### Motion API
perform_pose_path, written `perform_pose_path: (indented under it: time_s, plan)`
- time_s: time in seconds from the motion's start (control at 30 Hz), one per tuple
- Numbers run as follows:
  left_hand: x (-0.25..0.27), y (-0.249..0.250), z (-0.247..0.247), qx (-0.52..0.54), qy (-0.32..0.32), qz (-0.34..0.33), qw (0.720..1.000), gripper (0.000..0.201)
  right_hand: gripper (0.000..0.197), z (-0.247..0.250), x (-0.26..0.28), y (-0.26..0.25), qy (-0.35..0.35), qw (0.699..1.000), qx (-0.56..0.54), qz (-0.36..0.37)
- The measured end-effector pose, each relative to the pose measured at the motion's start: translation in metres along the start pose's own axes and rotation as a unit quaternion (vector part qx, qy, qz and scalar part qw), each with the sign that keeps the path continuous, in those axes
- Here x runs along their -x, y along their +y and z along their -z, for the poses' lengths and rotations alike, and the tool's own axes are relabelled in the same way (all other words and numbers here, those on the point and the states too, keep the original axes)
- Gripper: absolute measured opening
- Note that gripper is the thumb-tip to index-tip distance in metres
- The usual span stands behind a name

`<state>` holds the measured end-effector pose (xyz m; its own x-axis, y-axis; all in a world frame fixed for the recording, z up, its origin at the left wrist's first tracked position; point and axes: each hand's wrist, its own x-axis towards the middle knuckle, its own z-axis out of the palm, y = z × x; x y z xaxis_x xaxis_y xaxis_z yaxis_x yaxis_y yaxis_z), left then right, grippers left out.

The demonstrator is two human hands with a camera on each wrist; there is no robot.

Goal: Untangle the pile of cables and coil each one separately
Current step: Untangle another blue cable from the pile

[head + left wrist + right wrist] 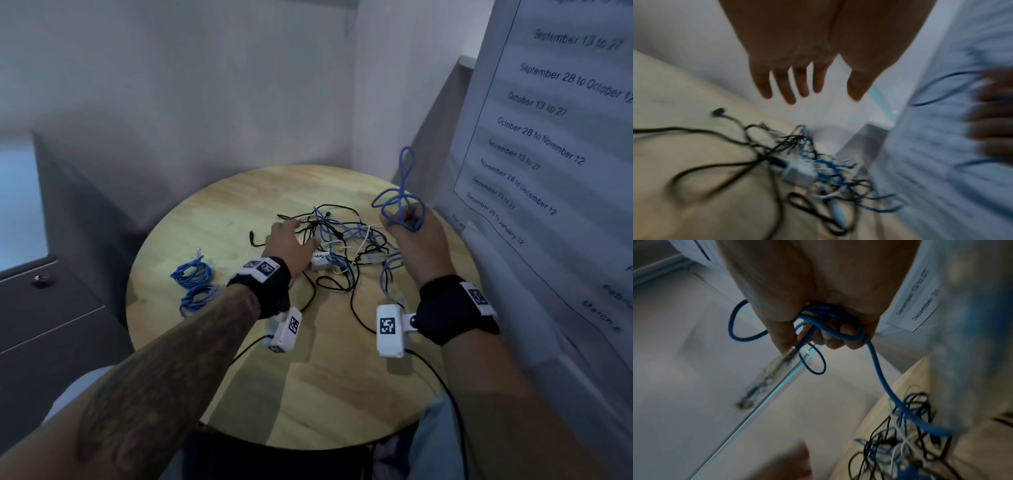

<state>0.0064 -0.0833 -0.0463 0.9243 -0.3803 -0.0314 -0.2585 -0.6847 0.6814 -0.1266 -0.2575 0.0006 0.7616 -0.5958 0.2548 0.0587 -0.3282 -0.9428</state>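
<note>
A tangle of black, blue and white cables (342, 240) lies on the round wooden table (239, 377), with a white adapter block (320, 262) in it. My right hand (409, 222) is raised at the right and grips several loops of a blue cable (399, 198); that cable (875, 366) trails down into the pile. My left hand (291, 240) hovers over the pile's left side with fingers (787, 87) straight and spread, holding nothing. Two coiled blue cables (191, 272) (198, 298) lie apart at the table's left.
A sheet of paper with printed dates (548, 137) hangs close on the right. White walls stand behind the table. A grey cabinet (51, 291) is at the left. A loose black plug end (719, 111) lies left of the pile.
</note>
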Motion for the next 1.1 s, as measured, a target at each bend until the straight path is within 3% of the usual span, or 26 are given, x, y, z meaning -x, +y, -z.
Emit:
perform_pose_path:
  time_s: [0.03, 0.07, 0.13, 0.2, 0.23, 0.33, 0.47, 0.57, 0.63, 0.7, 0.77, 0.87, 0.93, 1.03, 1.07, 1.1]
  plan:
    - [0.011, 0.006, 0.002, 0.042, 0.039, -0.042, 0.997, 0.046, 0.034, -0.006, 0.003, -0.002, -0.016, 1.000, -0.004, -0.001]
    - [0.025, 0.015, 0.006, 0.098, 0.035, -0.077, 0.992, 0.042, 0.034, -0.012, 0.007, -0.005, -0.033, 0.999, -0.011, -0.003]
    - [0.052, 0.030, 0.013, 0.244, -0.106, -0.076, 0.961, 0.046, 0.032, -0.026, 0.017, -0.007, -0.064, 0.998, -0.023, -0.008]
    - [0.076, 0.036, 0.022, 0.346, -0.280, -0.015, 0.895, 0.052, 0.021, -0.041, 0.032, -0.010, -0.096, 0.994, -0.055, -0.023]
    - [0.084, 0.033, 0.026, 0.369, -0.325, 0.002, 0.871, 0.048, 0.015, -0.047, 0.040, -0.012, -0.115, 0.990, -0.071, -0.034]
    - [0.095, 0.015, 0.043, 0.410, -0.333, 0.002, 0.849, 0.023, 0.021, -0.054, 0.061, -0.019, -0.177, 0.979, -0.080, -0.066]
    - [0.100, -0.014, 0.064, 0.393, -0.297, 0.026, 0.870, 0.026, 0.037, -0.052, 0.073, -0.024, -0.225, 0.971, -0.048, -0.070]
    - [0.111, -0.021, 0.058, 0.382, -0.390, 0.069, 0.835, 0.041, 0.029, -0.063, 0.086, -0.025, -0.238, 0.971, -0.014, -0.024]
    - [0.116, -0.022, 0.048, 0.389, -0.433, 0.063, 0.811, 0.034, 0.024, -0.070, 0.096, -0.022, -0.247, 0.969, -0.011, -0.001]
    - [0.119, -0.025, 0.040, 0.396, -0.425, 0.051, 0.812, 0.019, 0.023, -0.073, 0.102, -0.018, -0.257, 0.966, -0.014, 0.018]
    - [0.116, -0.029, 0.038, 0.386, -0.394, 0.054, 0.832, 0.013, 0.020, -0.069, 0.100, -0.011, -0.260, 0.965, -0.005, 0.030]
    - [0.100, -0.046, 0.041, 0.409, -0.255, 0.102, 0.870, 0.014, 0.039, -0.052, 0.089, 0.003, -0.275, 0.950, 0.135, 0.058]
    - [0.087, -0.061, 0.051, 0.465, -0.162, 0.138, 0.859, 0.011, 0.070, -0.041, 0.084, 0.013, -0.329, 0.907, 0.260, 0.046]
    - [0.080, -0.075, 0.063, 0.506, -0.147, 0.143, 0.838, 0.019, 0.112, -0.032, 0.086, 0.027, -0.432, 0.821, 0.371, -0.048]
    - [0.081, -0.077, 0.064, 0.499, -0.156, 0.135, 0.842, 0.024, 0.114, -0.030, 0.087, 0.031, -0.452, 0.812, 0.362, -0.070]
    - [0.083, -0.078, 0.064, 0.488, -0.166, 0.122, 0.848, 0.026, 0.112, -0.029, 0.086, 0.032, -0.451, 0.822, 0.337, -0.082]
